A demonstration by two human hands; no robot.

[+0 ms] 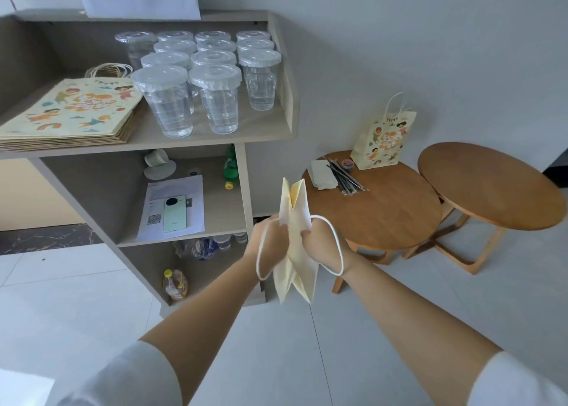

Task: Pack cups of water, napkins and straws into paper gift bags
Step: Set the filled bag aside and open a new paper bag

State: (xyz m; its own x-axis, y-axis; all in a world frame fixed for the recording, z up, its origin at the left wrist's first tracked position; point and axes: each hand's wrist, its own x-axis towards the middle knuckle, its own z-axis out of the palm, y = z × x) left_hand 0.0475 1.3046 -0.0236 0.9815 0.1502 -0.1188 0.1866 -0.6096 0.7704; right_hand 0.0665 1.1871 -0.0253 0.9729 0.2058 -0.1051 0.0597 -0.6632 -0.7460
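A folded pale yellow paper gift bag [295,209] is held in front of me, above the floor, its folded bottom pointing up. My left hand [272,236] and my right hand [322,242] each grip one side of it near the rim, and its white cord handles loop over both wrists. Several lidded clear cups of water [212,79] stand on the top shelf, next to a flat stack of printed gift bags [70,110]. On the near round table lie white napkins [322,175] and dark wrapped straws [345,178]. An upright printed gift bag [382,142] stands behind them.
A grey shelf unit [242,202] fills the left. Its lower shelves hold a phone [175,213] on paper, a green bottle [232,167] and more bottles. A second round wooden table [491,187] stands right of the first. Pale floor tiles lie below my arms.
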